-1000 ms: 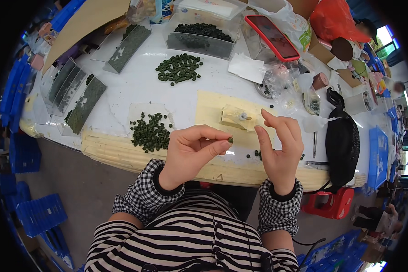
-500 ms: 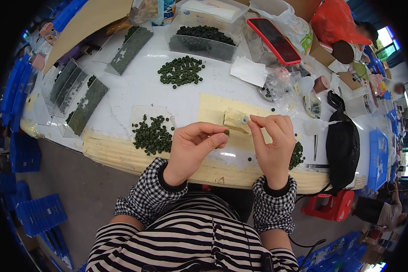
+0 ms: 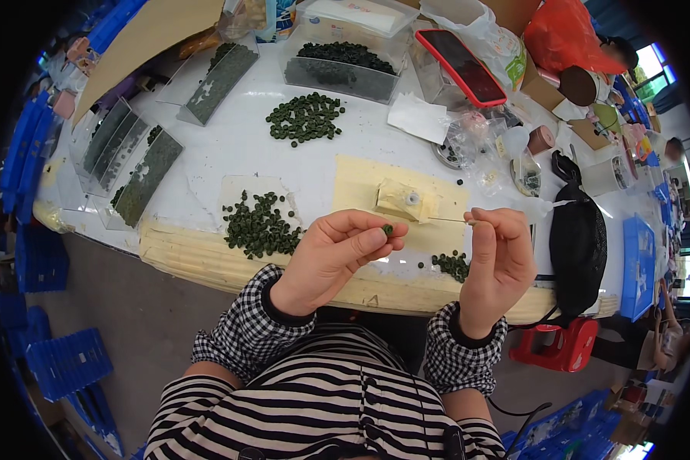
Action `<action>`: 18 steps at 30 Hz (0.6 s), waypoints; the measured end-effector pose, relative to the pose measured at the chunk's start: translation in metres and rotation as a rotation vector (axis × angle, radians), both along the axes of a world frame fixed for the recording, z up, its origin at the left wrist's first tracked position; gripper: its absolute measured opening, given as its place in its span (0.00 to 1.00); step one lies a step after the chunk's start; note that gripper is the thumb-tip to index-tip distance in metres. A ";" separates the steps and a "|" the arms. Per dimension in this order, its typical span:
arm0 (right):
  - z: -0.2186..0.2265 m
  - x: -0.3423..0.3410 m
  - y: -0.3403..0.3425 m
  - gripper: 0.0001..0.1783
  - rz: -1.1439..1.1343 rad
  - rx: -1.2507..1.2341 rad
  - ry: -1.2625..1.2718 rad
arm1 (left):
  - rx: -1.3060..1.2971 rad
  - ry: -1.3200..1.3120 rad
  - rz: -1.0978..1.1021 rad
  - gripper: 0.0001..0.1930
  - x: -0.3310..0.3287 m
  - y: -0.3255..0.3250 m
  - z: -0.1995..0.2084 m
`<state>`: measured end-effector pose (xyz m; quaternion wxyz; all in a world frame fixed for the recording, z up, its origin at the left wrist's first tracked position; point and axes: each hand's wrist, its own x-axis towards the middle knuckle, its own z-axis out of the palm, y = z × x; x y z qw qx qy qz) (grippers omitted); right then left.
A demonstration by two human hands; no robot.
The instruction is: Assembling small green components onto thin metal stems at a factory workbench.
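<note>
Pinched between thumb and forefinger of my left hand is a small dark green round piece. My right hand grips the end of a thin needle-like metal rod, which points left toward my left hand, apart from the green piece. Just beyond sits a small tape-wrapped block with a pale round fitting, on a yellow sheet. A heap of green pieces lies left of my left hand. Beside my right hand is a smaller heap.
Farther off lie another green pile and a clear bin of dark pieces. Clear divided trays stand at left. On the right are a red-cased phone, white paper and a black mesh pouch.
My right hand has moved right and nearer from the taped block's fitting, and the thin rod now shows. My left hand has turned slightly, still pinching the green piece.
</note>
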<state>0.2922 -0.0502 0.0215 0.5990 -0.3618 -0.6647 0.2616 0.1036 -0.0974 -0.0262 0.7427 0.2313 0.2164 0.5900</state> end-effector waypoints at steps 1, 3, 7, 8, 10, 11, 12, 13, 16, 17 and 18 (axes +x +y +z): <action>-0.002 0.000 -0.001 0.04 0.036 -0.036 0.048 | -0.008 -0.006 -0.012 0.08 0.001 0.000 0.000; 0.001 -0.004 -0.007 0.04 0.111 -0.087 0.081 | -0.023 -0.018 -0.035 0.08 0.002 0.001 -0.001; -0.002 -0.012 -0.014 0.05 0.239 -0.175 0.147 | 0.004 -0.044 -0.080 0.08 0.006 0.001 0.001; -0.001 -0.014 -0.016 0.06 0.259 -0.208 0.178 | 0.007 -0.051 -0.093 0.08 0.006 0.001 0.000; -0.004 -0.014 -0.016 0.06 0.263 -0.196 0.177 | 0.011 -0.059 -0.112 0.08 0.006 0.001 0.000; -0.005 -0.014 -0.015 0.06 0.265 -0.191 0.177 | 0.012 -0.059 -0.118 0.08 0.006 0.001 0.000; -0.005 -0.014 -0.015 0.06 0.265 -0.183 0.167 | 0.012 -0.060 -0.124 0.08 0.006 0.001 0.000; -0.005 -0.014 -0.014 0.06 0.266 -0.175 0.156 | 0.010 -0.055 -0.125 0.08 0.006 0.001 -0.001; -0.007 -0.014 -0.013 0.06 0.262 -0.156 0.124 | 0.004 -0.047 -0.126 0.08 0.006 0.001 -0.003; -0.007 -0.014 -0.013 0.06 0.259 -0.148 0.113 | 0.003 -0.047 -0.126 0.08 0.005 0.001 -0.004; -0.008 -0.014 -0.013 0.06 0.253 -0.146 0.097 | 0.002 -0.047 -0.126 0.08 0.005 0.001 -0.004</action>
